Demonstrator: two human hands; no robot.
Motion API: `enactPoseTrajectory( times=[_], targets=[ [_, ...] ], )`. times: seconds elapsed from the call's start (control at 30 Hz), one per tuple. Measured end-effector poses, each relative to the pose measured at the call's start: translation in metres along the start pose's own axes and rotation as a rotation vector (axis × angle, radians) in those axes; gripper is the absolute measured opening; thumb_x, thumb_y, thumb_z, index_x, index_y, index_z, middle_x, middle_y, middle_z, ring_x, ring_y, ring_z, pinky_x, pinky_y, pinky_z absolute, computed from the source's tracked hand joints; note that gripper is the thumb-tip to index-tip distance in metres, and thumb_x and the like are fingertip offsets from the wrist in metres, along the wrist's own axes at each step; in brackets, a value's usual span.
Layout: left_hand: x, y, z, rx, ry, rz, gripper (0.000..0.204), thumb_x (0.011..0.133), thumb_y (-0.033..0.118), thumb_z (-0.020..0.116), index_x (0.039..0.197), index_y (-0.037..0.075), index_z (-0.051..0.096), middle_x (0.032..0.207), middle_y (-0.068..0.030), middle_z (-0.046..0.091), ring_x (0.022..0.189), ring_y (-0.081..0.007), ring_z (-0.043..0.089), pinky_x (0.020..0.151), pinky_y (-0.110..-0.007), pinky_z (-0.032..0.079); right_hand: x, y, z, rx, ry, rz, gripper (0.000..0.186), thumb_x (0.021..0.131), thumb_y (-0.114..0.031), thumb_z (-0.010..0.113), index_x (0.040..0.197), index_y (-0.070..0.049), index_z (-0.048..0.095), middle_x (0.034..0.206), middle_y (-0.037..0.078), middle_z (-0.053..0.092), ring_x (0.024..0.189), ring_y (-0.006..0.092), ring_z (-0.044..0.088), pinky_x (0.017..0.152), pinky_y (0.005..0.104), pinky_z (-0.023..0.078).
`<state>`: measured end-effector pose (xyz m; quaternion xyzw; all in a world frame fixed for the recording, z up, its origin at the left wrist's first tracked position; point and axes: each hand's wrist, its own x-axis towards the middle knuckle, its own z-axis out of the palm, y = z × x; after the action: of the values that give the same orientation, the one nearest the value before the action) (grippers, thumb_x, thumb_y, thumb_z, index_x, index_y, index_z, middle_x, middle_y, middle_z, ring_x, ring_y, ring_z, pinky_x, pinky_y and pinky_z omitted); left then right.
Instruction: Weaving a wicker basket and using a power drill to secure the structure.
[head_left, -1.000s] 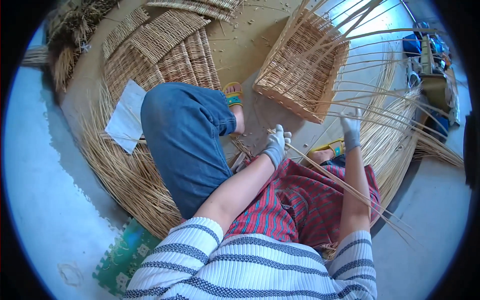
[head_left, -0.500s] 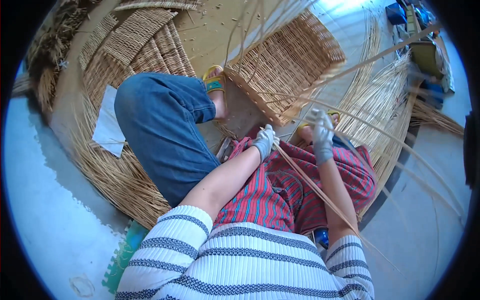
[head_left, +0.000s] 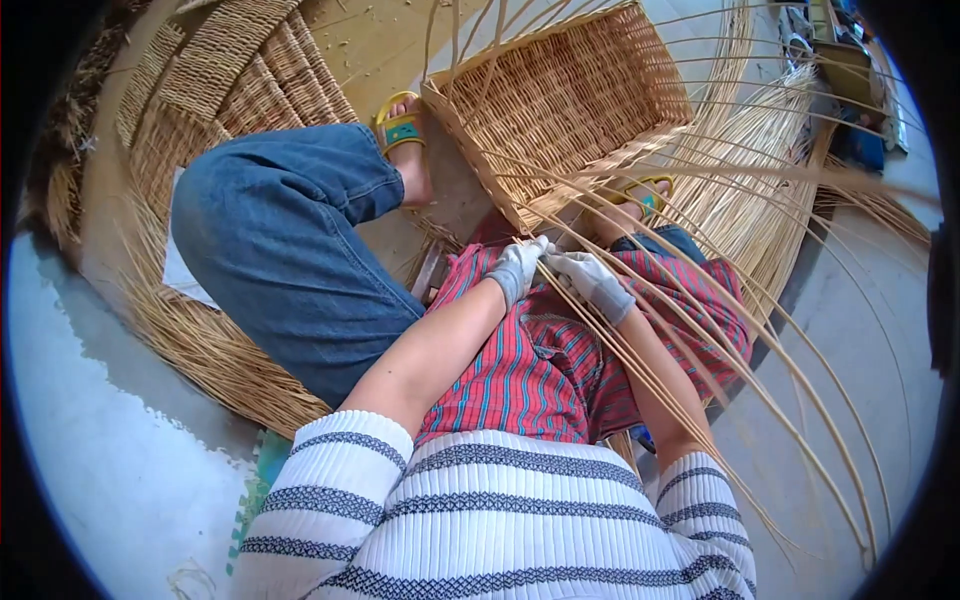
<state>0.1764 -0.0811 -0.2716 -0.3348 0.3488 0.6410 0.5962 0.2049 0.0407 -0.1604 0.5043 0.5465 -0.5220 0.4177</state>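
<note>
A rectangular wicker basket (head_left: 565,105) lies tilted in front of me, its near corner just beyond my hands, with long loose canes fanning out from its rim to the right. My left hand (head_left: 517,270), in a pale glove, is closed around several thin wicker canes (head_left: 632,362) at that corner. These trail back across my lap and past my right forearm. Beside it my right hand (head_left: 592,282), gloved too, has its fingers pinched against the canes near the left fingertips. The exact weave under the fingers is hidden.
Woven wicker panels (head_left: 290,90) lie at the far left, above a bundle of loose canes (head_left: 230,345). More pale canes (head_left: 760,190) spread on the floor at right, near a cluster of dark items (head_left: 855,85). My sandalled feet flank the basket's near side.
My right hand has come down and left to meet my left hand at the canes. The loose canes on the right have swung, and the view has shifted slightly.
</note>
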Motion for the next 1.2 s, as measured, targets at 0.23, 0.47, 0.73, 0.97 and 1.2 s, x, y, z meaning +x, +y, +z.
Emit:
enactPoseTrajectory(
  times=[0.23, 0.47, 0.73, 0.97, 1.2],
  targets=[
    [0.026, -0.013, -0.016, 0.021, 0.011, -0.057, 0.033, 0.104, 0.031, 0.044, 0.098, 0.003, 0.061, 0.080, -0.0143, 0.065, 0.063, -0.0315, 0.065, 0.058, -0.049, 0.059, 0.013, 0.011, 0.012, 0.029, 0.097, -0.056, 0.025, 0.092, -0.040, 0.064, 0.081, -0.017, 0.064, 0.058, -0.007, 0.048, 0.043, 0.0060, 0.040, 0.038, 0.0240, 0.031],
    [0.016, 0.000, -0.011, 0.202, 0.057, -0.019, 0.034, 0.102, 0.035, 0.046, 0.090, 0.011, 0.067, 0.074, -0.0048, 0.066, 0.058, -0.0194, 0.060, 0.050, -0.034, 0.045, 0.012, 0.017, 0.014, 0.017, 0.149, -0.227, 0.031, 0.089, -0.038, 0.061, 0.082, -0.009, 0.066, 0.063, -0.001, 0.054, 0.048, 0.0120, 0.048, 0.044, 0.0295, 0.037],
    [-0.002, 0.008, -0.002, 0.164, 0.135, -0.068, 0.029, 0.101, 0.034, 0.051, 0.090, 0.011, 0.066, 0.074, -0.0033, 0.064, 0.060, -0.0183, 0.060, 0.054, -0.035, 0.048, 0.051, 0.034, -0.005, -0.202, 0.115, -0.340, 0.033, 0.089, -0.039, 0.056, 0.081, -0.009, 0.067, 0.065, 0.000, 0.056, 0.052, 0.0111, 0.049, 0.048, 0.0285, 0.036],
    [-0.009, 0.009, 0.002, 0.175, 0.157, 0.000, 0.039, 0.101, 0.038, 0.045, 0.092, 0.008, 0.069, 0.075, -0.0044, 0.065, 0.059, -0.0193, 0.059, 0.050, -0.034, 0.047, 0.052, 0.036, 0.003, -0.102, 0.069, -0.238, 0.029, 0.090, -0.036, 0.056, 0.083, -0.010, 0.066, 0.064, -0.002, 0.053, 0.050, 0.0100, 0.047, 0.046, 0.0272, 0.037],
    [0.029, -0.012, -0.017, 0.193, 0.230, -0.039, 0.032, 0.089, 0.033, 0.054, 0.090, 0.005, 0.069, 0.084, -0.0095, 0.067, 0.071, -0.0233, 0.064, 0.060, -0.040, 0.055, 0.051, 0.028, 0.018, -0.117, 0.101, -0.253, 0.026, 0.092, -0.034, 0.056, 0.086, -0.011, 0.065, 0.064, -0.003, 0.052, 0.050, 0.0094, 0.047, 0.046, 0.0263, 0.038]
  ],
)
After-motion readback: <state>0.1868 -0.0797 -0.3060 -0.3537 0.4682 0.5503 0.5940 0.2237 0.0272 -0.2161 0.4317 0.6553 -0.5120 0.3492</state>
